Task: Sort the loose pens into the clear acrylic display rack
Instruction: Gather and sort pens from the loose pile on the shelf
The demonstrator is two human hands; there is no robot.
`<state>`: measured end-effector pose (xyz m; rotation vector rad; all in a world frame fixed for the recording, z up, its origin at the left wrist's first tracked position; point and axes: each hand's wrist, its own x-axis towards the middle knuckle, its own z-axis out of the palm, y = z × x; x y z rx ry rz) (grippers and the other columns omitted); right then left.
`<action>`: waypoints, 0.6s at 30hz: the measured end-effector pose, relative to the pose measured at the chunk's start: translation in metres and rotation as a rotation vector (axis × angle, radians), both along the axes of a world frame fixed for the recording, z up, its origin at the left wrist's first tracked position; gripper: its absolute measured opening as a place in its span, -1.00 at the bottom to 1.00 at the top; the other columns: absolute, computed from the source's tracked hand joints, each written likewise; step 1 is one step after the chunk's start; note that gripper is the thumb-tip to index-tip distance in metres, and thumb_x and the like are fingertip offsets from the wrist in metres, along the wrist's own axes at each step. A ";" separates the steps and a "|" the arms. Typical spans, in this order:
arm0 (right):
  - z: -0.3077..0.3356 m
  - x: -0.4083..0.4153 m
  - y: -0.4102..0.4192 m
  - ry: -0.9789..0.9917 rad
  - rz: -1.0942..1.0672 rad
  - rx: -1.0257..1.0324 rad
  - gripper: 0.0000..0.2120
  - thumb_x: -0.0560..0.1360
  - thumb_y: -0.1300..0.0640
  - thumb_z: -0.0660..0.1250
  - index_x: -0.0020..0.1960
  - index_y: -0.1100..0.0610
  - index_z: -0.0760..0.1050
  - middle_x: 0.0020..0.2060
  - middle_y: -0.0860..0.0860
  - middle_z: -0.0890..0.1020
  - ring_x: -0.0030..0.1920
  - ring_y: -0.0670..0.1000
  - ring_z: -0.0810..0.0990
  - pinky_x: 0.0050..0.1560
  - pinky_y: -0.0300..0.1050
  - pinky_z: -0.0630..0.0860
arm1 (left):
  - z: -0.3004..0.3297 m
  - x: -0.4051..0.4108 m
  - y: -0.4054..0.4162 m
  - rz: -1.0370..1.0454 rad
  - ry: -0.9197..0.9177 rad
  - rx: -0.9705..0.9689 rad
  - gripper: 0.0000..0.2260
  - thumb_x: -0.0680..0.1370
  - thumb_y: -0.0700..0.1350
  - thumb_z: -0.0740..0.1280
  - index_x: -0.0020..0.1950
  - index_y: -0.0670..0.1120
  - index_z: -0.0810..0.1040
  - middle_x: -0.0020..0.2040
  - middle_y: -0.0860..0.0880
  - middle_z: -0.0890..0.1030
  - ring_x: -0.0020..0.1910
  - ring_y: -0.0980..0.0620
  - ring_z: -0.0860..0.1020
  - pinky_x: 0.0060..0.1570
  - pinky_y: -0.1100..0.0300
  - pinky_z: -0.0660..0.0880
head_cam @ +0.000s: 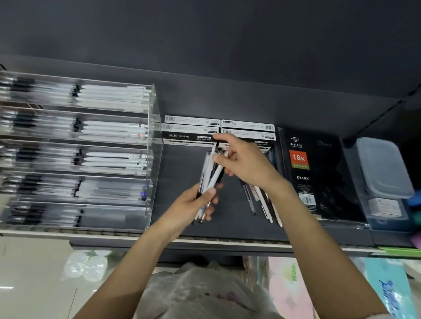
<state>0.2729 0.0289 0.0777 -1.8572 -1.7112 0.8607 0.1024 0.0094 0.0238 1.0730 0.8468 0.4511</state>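
Note:
A clear acrylic display rack (pixel 152 133) with several stepped tiers stands at the left of the dark shelf, each tier holding white and black pens lying sideways. My left hand (pixel 192 204) grips a bundle of pens (pixel 209 174), white and clear, pointing up and away. My right hand (pixel 247 163) reaches over from the right and pinches the top of that bundle with its fingertips. More loose pens (pixel 261 203) lie on the shelf under my right wrist, partly hidden by it.
Gel ink pen boxes (pixel 190 131) are stacked at the back of the shelf. A black diary (pixel 313 174) lies to the right, then a clear case with a grey lid (pixel 383 168). The shelf's front edge (pixel 222 242) runs below my hands.

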 end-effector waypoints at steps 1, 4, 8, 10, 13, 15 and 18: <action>0.001 0.002 0.003 -0.045 0.028 -0.030 -0.67 0.54 0.03 0.29 0.30 -0.03 0.43 -0.28 -0.01 0.62 -0.39 -0.11 0.61 -0.24 -0.31 0.50 | 0.000 0.000 0.000 -0.021 0.018 0.013 -0.77 0.62 -0.10 0.19 0.25 -0.09 0.49 -0.22 0.03 0.48 -0.38 0.15 0.42 -0.27 0.25 0.47; 0.004 0.005 0.009 -0.102 0.106 -0.099 -0.82 0.54 0.08 0.29 0.12 0.04 0.53 -0.28 0.06 0.62 -0.37 -0.01 0.63 -0.29 -0.31 0.48 | -0.002 0.001 0.001 -0.083 0.060 0.058 -0.77 0.62 -0.14 0.22 0.27 -0.09 0.47 -0.21 0.02 0.50 -0.35 0.14 0.45 -0.21 0.24 0.51; 0.008 0.009 0.012 -0.048 0.155 -0.139 -0.83 0.53 0.08 0.31 0.11 0.03 0.50 -0.09 0.05 0.56 -0.26 0.01 0.61 -0.21 -0.19 0.56 | -0.006 0.003 0.002 -0.038 0.051 0.054 -0.79 0.63 -0.18 0.19 0.25 -0.08 0.47 -0.24 0.03 0.47 -0.36 0.14 0.43 -0.26 0.26 0.48; 0.010 0.012 0.010 -0.076 0.200 -0.094 -0.78 0.48 0.05 0.38 0.11 -0.07 0.52 0.08 -0.03 0.40 -0.16 -0.08 0.55 -0.07 -0.27 0.49 | -0.007 0.006 0.001 -0.029 0.073 0.087 -0.80 0.64 -0.18 0.17 0.24 -0.09 0.46 -0.23 0.03 0.45 -0.36 0.13 0.41 -0.28 0.27 0.45; 0.013 0.013 0.009 -0.157 0.261 -0.007 -0.90 0.42 0.04 0.44 -0.07 -0.06 0.61 0.10 -0.09 0.39 -0.01 -0.13 0.42 -0.01 -0.24 0.36 | -0.007 0.011 -0.003 -0.039 0.073 0.140 -0.82 0.65 -0.18 0.14 0.20 -0.06 0.46 -0.23 0.02 0.44 -0.36 0.12 0.39 -0.30 0.27 0.43; 0.016 0.014 0.011 -0.204 0.260 0.041 -0.94 0.43 0.03 0.43 -0.12 -0.01 0.63 0.01 -0.07 0.49 0.01 -0.09 0.43 0.02 -0.14 0.38 | -0.008 0.014 -0.004 -0.026 0.054 0.138 -0.83 0.64 -0.17 0.15 0.18 -0.07 0.47 -0.24 0.02 0.44 -0.37 0.12 0.39 -0.31 0.27 0.43; 0.024 0.026 0.014 -0.244 0.233 0.101 -0.87 0.47 -0.02 0.37 -0.11 0.04 0.60 -0.08 -0.04 0.56 -0.02 -0.04 0.49 0.06 0.00 0.42 | -0.010 0.016 -0.006 -0.017 0.028 0.134 -0.82 0.64 -0.17 0.17 0.20 -0.10 0.47 -0.25 0.02 0.44 -0.38 0.12 0.39 -0.31 0.26 0.42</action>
